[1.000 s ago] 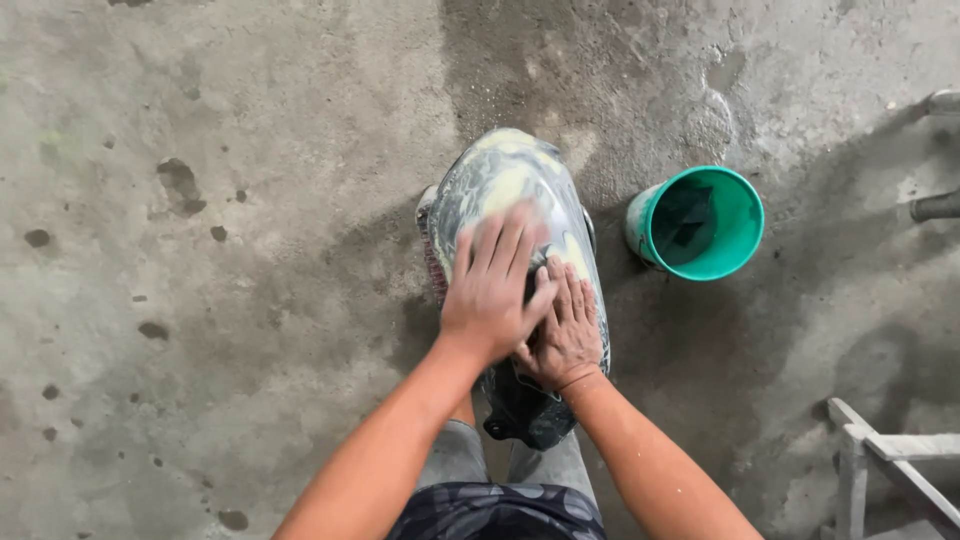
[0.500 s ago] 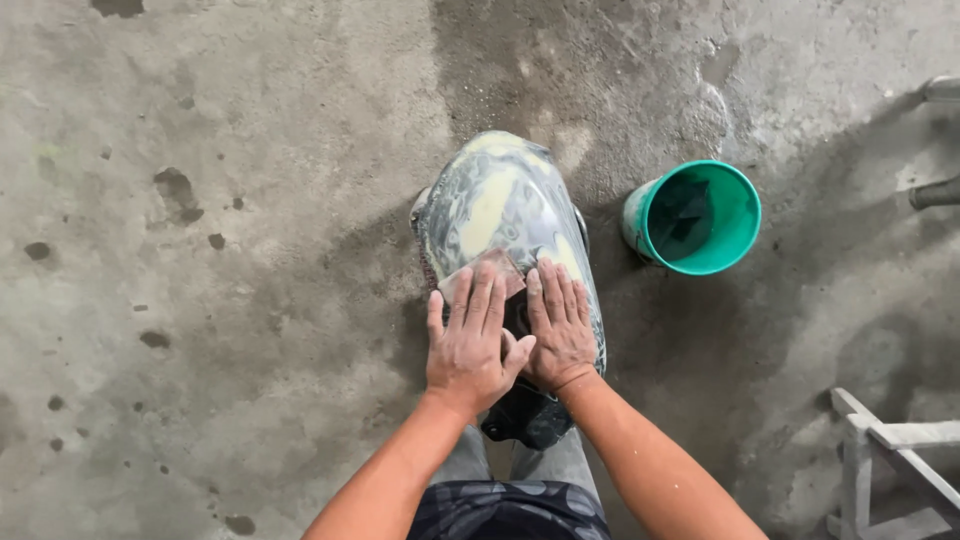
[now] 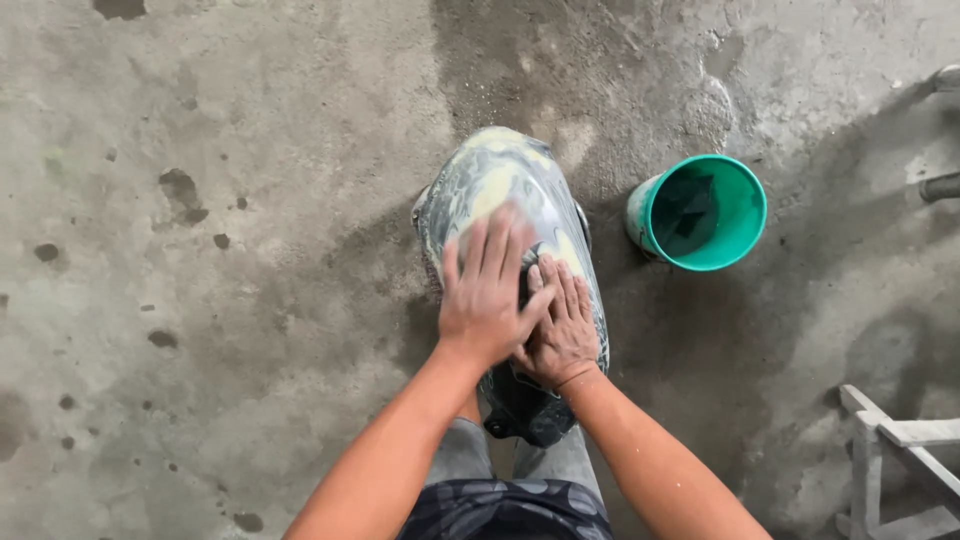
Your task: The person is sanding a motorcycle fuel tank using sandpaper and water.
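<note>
A: Head view, item one: rounded shell, grey with yellowish filler patches, resting against the person's knees on the concrete floor, near frame centre.

B: Hands?

A: Left hand lies flat on the shell, fingers spread and straight, gripping nothing that shows. Right hand sits just beside it at 4 o'clock, partly tucked under the left thumb, fingers extended and pressed down. A dark edge shows between the two hands; whether it is a sanding pad or part of the shell, I cannot tell.

B: Surroundings?

A: Item two: green bucket, open, at 2 o'clock from the shell, near but not touching. Item three: pale frame at 4 o'clock, well apart. Item four: a pipe end at the right edge, 3 o'clock. Dark spots mark the floor at 9 o'clock.

B: State of the work?

A: Judged only by the surface: the far half of the shell looks smeared and dull, filler showing through in patches, so rubbing seems well under way there. The near end, dark beneath the wrists, appears untouched. I would call it partly done, with the lower portion and the sides left.
</note>
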